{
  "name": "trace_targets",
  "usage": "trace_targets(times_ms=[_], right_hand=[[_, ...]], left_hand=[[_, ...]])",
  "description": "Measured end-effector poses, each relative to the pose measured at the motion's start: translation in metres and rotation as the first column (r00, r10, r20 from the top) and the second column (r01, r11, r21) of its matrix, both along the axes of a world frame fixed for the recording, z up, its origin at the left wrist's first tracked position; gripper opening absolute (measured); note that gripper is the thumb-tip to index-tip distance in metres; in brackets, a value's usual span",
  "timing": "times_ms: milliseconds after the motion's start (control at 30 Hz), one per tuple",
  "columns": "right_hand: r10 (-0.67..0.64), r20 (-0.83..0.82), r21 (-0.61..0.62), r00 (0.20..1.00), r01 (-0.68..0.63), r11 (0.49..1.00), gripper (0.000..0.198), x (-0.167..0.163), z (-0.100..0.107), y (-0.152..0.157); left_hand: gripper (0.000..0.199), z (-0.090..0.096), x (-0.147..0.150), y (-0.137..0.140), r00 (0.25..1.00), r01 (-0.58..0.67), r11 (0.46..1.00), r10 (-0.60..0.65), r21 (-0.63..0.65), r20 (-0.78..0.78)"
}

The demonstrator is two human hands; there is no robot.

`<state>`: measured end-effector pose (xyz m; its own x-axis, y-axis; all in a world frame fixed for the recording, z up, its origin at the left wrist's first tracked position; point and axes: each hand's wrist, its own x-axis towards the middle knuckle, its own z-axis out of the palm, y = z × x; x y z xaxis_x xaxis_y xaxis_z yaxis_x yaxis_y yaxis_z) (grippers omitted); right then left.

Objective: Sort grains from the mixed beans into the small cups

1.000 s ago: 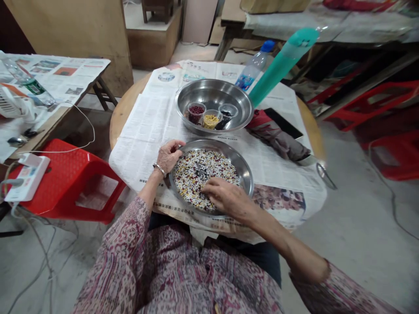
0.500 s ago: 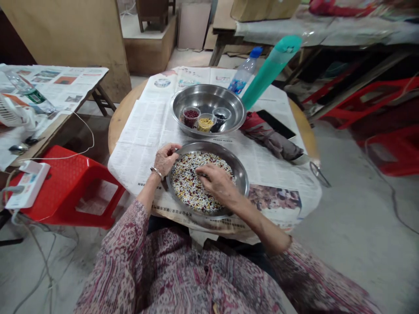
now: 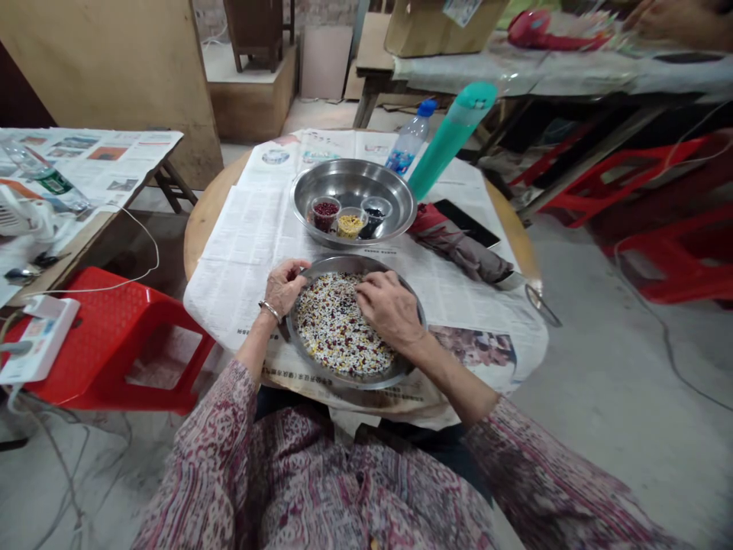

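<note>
A round steel basin in front of me holds a layer of mixed beans and grains, white with dark red, yellow and black ones among them. At its upper left rim is my left hand, thumb and fingers closed on the edge. My right hand is over the right part of the mix, fingers curled with the tips together; what they pinch is hidden. Behind stands a second steel basin with clear cups of red beans, yellow grains and black beans.
Newspaper covers the round table. A plastic bottle, a tall green container, a folded umbrella and a dark phone-like slab lie or stand beyond. A red stool with a power strip is at left.
My right hand has shifted from the middle of the mix toward its upper right. My left hand stays at the rim. The whole view has shifted slightly.
</note>
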<state>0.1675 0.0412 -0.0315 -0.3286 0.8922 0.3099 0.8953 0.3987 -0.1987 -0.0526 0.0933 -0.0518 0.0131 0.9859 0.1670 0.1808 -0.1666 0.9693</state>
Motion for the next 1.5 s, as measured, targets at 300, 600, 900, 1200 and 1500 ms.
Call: trace_targets(times_ms=[300,600,900,1200,1500], right_hand=[[0.005,-0.190,-0.117,0.982,-0.028,0.993,0.023,-0.026,-0.003,-0.009],[0.261,-0.216,-0.079,0.941,-0.283,0.956,0.021,-0.006,0.008,-0.059],[-0.071,-0.366,0.115,0.928,0.120,0.986,0.009,0.024,-0.016,-0.091],[-0.082,-0.538,0.092,0.839,0.155,0.984,0.027,0.009,-0.031,-0.107],[-0.085,-0.489,0.143,0.868,0.176,0.974,0.019,0.008,-0.038,-0.105]], left_hand=[[0.026,0.003,-0.001,0.000,1.000,-0.013,1.000,0.012,-0.012,-0.011],[0.026,0.002,-0.005,0.001,0.997,-0.017,1.000,0.015,-0.025,-0.081],[0.023,0.047,0.004,-0.019,0.627,0.323,0.893,0.046,0.313,-0.778],[0.048,0.035,0.082,-0.027,0.464,0.209,0.977,-0.127,-0.031,-0.877],[0.028,0.054,0.086,-0.067,0.331,0.480,0.853,-0.392,-0.205,-0.858]])
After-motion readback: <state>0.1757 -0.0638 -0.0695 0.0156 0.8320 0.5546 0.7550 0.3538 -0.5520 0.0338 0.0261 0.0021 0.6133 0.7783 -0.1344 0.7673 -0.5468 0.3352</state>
